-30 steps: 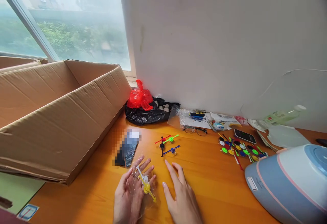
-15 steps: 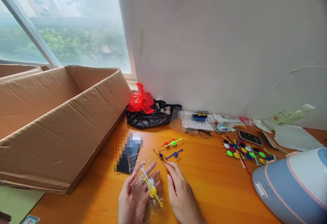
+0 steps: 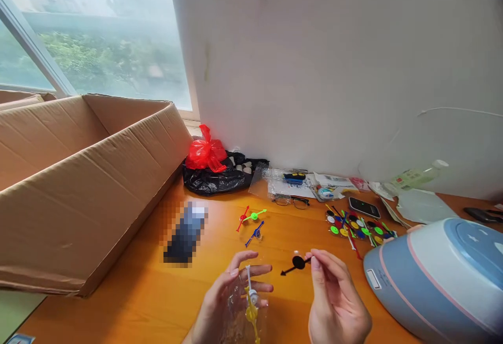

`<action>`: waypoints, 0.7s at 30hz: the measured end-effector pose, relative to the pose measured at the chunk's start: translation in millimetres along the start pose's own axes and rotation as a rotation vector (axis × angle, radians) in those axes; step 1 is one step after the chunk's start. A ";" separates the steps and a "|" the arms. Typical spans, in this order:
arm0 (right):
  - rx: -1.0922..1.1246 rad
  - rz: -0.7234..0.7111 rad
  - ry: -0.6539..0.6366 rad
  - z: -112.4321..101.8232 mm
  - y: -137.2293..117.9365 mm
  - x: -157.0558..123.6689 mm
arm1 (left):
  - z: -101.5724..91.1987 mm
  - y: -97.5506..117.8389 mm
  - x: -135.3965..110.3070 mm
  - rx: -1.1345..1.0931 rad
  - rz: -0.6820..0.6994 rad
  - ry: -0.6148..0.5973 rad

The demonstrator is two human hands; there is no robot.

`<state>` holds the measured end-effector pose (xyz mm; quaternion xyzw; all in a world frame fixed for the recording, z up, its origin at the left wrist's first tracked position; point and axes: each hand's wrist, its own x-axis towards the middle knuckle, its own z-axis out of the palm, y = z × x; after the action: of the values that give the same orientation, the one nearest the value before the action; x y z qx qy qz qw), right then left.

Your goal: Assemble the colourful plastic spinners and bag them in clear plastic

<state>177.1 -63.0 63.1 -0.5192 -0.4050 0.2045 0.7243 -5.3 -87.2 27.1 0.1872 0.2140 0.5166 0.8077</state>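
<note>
A clear plastic bag (image 3: 236,320) lies across the palm of my left hand (image 3: 216,299), whose fingers reach out behind it while the thumb rests at its side. Inside or against the bag are a white arrow spinner (image 3: 252,296) and a yellow arrow spinner (image 3: 252,313). My right hand (image 3: 338,302) pinches one end of a black arrow spinner (image 3: 298,263) between thumb and forefinger, raised above the table. Beyond my hands, a red spinner (image 3: 242,219), a green spinner (image 3: 254,216) and a blue spinner (image 3: 257,233) lie on the wood.
A large cardboard box (image 3: 118,181) fills the left. A pixelated dark slab (image 3: 184,236) lies near it. More spinners (image 3: 356,224) are heaped at right, by a phone (image 3: 364,208) and a blue-white rounded appliance (image 3: 424,281). Glasses (image 3: 291,201) and bags (image 3: 220,179) line the wall.
My right hand has moved to the right with the black spinner, away from the spinners on the table. The left hand with the bag has shifted right in view, and the view has turned slightly right.
</note>
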 end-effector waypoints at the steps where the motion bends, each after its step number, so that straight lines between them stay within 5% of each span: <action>1: 0.022 0.021 0.031 -2.3 -2.3 2.7 | 0.1 -2.3 4.1 0.032 -0.018 -0.039; 8: 0.111 -0.054 0.123 -9.4 -13.6 17.8 | -4.6 -19.5 35.0 0.106 -0.141 -0.124; 21: -0.118 -0.184 -0.326 -13.2 -18.4 11.7 | 11.5 -7.3 26.4 0.137 -0.216 -0.239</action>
<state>192.2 -69.3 82.6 -0.4814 -0.5741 0.1945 0.6331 16.3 -66.8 28.8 0.2779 0.1701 0.3849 0.8635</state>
